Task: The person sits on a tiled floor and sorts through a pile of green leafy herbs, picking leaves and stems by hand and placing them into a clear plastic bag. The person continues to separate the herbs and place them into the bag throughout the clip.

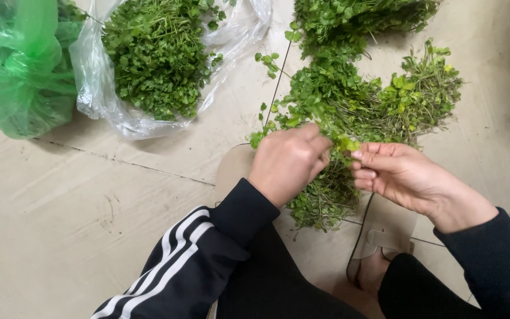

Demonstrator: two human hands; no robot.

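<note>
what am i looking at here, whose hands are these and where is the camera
There is no machine here. The single picture comes from a camera worn on a person's head, looking down at their own two bare hands. The left hand and right hand meet over a sprig of small-leaved greens, pinching it between the fingertips. Under and beyond the hands, a loose pile of greens lies on the tiled floor. To the left, a clear bag lies open with more greens in it, beside a green bag. The person wears dark sleeves and tan sandals.
</note>
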